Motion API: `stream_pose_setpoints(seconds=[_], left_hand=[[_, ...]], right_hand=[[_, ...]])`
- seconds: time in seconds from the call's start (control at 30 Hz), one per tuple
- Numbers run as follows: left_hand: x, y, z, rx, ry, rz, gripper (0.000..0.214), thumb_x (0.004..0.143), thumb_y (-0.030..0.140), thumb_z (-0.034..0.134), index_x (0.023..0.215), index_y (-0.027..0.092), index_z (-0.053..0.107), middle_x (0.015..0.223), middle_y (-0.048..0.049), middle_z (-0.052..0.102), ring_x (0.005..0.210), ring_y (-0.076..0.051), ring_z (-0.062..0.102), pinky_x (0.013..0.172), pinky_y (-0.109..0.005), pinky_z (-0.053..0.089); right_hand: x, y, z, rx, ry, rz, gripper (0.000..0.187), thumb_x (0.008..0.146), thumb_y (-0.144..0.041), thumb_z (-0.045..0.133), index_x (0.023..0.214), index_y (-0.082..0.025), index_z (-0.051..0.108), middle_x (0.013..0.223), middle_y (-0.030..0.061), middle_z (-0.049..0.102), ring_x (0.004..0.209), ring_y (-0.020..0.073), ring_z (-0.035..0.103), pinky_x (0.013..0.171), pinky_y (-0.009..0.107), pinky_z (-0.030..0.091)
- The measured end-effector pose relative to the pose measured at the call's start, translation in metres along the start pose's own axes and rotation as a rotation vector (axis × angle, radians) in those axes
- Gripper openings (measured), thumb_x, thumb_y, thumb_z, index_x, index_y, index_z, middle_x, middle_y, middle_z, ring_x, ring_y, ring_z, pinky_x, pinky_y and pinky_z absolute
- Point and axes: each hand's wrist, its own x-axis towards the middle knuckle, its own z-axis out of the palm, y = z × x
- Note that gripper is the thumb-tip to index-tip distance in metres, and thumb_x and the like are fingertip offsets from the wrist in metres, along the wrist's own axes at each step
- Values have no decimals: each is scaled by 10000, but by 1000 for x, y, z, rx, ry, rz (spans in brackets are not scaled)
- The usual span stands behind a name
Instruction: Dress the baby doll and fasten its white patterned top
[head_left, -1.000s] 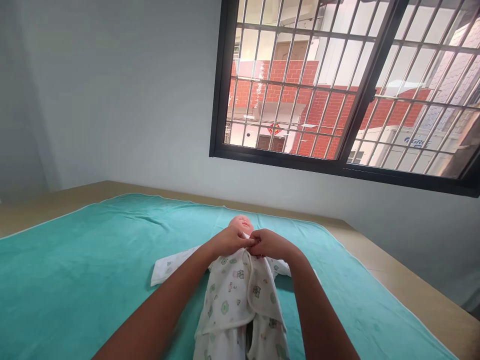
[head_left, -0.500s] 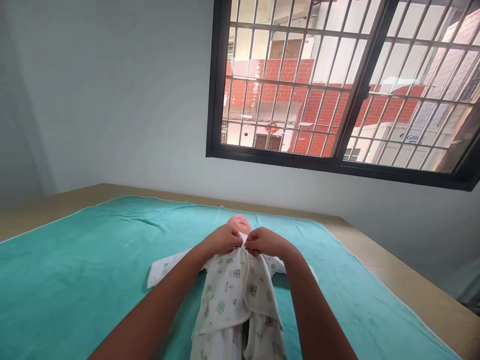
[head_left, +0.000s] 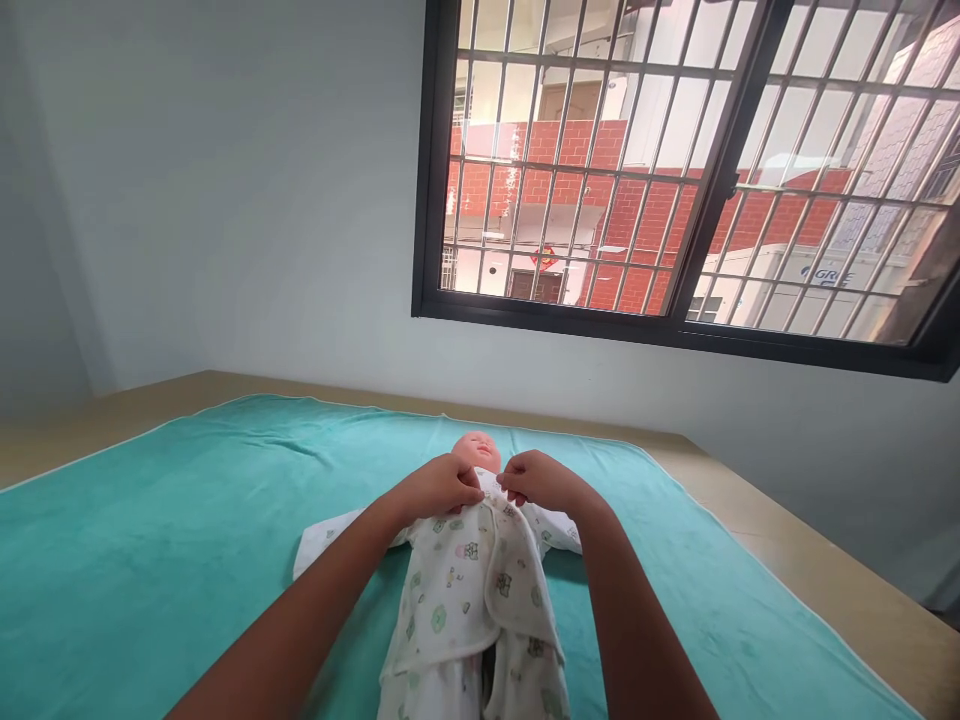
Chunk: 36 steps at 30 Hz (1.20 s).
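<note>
A baby doll lies on its back on a teal blanket, head away from me. It wears a white printed garment with small green and grey figures. My left hand pinches the left side of the garment's collar just below the doll's chin. My right hand pinches the right side of the collar. A small gap separates the two hands. Both of the garment's sleeves lie spread out flat to the sides.
The blanket covers a wide tan platform that meets a grey wall. A barred black-framed window is above, with a red brick building outside. The platform's right edge runs diagonally toward me.
My hands, touching at the collar a second ago, have drawn slightly apart. The view has shifted a little.
</note>
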Motion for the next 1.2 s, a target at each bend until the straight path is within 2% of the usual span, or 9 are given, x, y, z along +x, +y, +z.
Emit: stream_pose_setpoints(seconds=[0.1, 0.27, 0.37, 0.47, 0.63, 0.73, 0.87, 1.0, 1.2], left_hand=[[-13, 0, 15, 43, 182, 38, 246, 794, 330, 506, 585, 201, 507, 560, 38, 539, 552, -134, 471, 517, -260, 282], [-42, -15, 55, 8, 334, 201, 200, 856, 330, 538, 705, 205, 575, 737, 13, 609, 706, -158, 517, 624, -273, 362], [-53, -25, 68, -51, 400, 298, 159, 878, 268, 532, 750, 200, 594, 814, -9, 602, 805, -176, 517, 734, -300, 394], [-55, -29, 69, -69, 393, 336, 150, 881, 232, 533, 752, 198, 602, 816, -16, 595, 819, -183, 514, 754, -316, 394], [-56, -26, 65, -39, 378, 363, 152, 888, 200, 517, 786, 205, 629, 839, -21, 602, 851, -192, 519, 783, -334, 394], [-58, -25, 66, -18, 363, 377, 133, 883, 205, 537, 815, 214, 651, 857, -21, 609, 868, -194, 524, 802, -337, 400], [-59, -23, 67, 26, 354, 378, 99, 870, 242, 586, 891, 230, 682, 874, -20, 614, 875, -196, 530, 809, -335, 412], [-58, -20, 67, 47, 348, 358, 84, 826, 296, 666, 881, 241, 697, 883, -24, 618, 901, -208, 537, 814, -333, 417], [-58, -16, 67, -39, 295, 263, 59, 811, 274, 679, 793, 247, 728, 871, -23, 600, 907, -202, 536, 835, -328, 422]], right_hand=[[-10, -10, -6, -26, -79, -5, 279, 810, -401, 569, 637, -187, 614, 729, 38, 724, 656, 154, 649, 598, 258, 453], [-27, -36, -2, -154, -428, 6, 255, 724, -434, 661, 616, -204, 666, 653, 20, 715, 642, 162, 631, 586, 258, 438], [-31, -44, 8, -263, -447, 41, 217, 699, -367, 653, 555, -206, 630, 597, 9, 683, 585, 156, 590, 536, 263, 388], [-38, -40, 24, -313, -326, 35, 206, 681, -327, 643, 539, -207, 554, 556, -14, 619, 528, 138, 523, 495, 262, 332], [-66, -16, 68, -332, 276, -47, 142, 748, -294, 606, 684, -223, 500, 639, -37, 582, 578, 131, 434, 519, 268, 254], [-82, 0, 95, -177, 488, -62, 121, 845, -308, 549, 765, -224, 513, 695, -28, 579, 615, 140, 460, 566, 273, 308], [-91, 15, 108, 86, 518, -149, 132, 906, -344, 520, 898, -228, 583, 772, -6, 584, 685, 161, 510, 639, 284, 398], [-91, 21, 102, 229, 496, -211, 156, 905, -342, 542, 925, -225, 643, 844, 17, 626, 757, 183, 553, 697, 297, 433], [-92, 26, 94, 359, 433, -184, 165, 885, -342, 582, 918, -222, 690, 918, 27, 686, 849, 205, 599, 755, 302, 454]])
